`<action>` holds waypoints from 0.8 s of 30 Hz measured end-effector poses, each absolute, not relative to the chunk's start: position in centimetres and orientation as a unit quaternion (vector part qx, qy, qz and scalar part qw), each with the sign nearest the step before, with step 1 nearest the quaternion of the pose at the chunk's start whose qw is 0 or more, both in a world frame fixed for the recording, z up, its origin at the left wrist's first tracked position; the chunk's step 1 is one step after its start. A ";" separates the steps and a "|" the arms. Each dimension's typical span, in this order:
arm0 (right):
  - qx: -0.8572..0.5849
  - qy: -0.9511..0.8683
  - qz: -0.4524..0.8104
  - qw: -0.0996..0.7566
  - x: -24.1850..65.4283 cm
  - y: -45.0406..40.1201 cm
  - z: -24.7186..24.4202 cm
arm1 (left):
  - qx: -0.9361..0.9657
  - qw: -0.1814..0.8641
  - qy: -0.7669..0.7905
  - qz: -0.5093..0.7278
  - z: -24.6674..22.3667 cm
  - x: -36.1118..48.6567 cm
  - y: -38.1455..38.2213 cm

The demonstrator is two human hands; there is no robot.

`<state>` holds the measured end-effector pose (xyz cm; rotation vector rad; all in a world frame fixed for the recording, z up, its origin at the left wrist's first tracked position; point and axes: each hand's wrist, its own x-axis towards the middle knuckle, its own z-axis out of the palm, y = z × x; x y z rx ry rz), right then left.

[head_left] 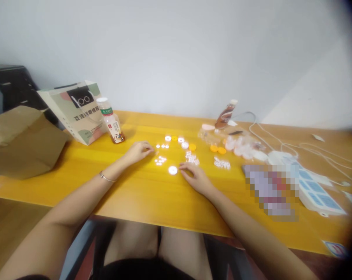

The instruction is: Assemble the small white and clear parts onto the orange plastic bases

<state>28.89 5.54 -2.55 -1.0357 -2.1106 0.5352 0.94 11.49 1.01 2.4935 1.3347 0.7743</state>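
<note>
On the wooden table, my left hand (139, 151) rests beside several small white pieces (160, 160), its fingertips drawn together; whether they hold anything is too small to tell. My right hand (196, 177) lies with thumb and fingers apart, just right of a white disc (173, 170), with nothing visible between them. Beyond the hands is a curved row of white discs (181, 139) and orange discs (192, 147). Three little white pegs (163, 146) stand in a line. White patterned pieces (190, 157) lie behind my right hand, and another cluster (222, 163) sits further right.
At the left stand a brown paper bag (24, 144), a printed bag (79, 116) and a labelled bottle (110, 122). A dark drink bottle (225, 114) is at the back. Rightward are pink-white lids (242, 147), a pixelated flat item (271, 190), a power strip (320, 194) and cables.
</note>
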 end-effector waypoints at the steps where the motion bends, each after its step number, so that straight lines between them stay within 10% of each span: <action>1: -0.398 -0.819 0.203 0.360 28.8 5.5 -2.6 | 0.848 0.094 0.457 0.251 0.8 0.6 11.8; 18: -0.409 -0.820 0.166 0.365 26.9 5.1 -2.3 | 0.890 -0.153 0.414 0.113 -0.4 2.1 11.9; 24: -0.414 -0.821 0.172 0.354 26.5 5.1 -2.6 | 0.887 -0.079 0.410 0.200 0.1 3.5 10.4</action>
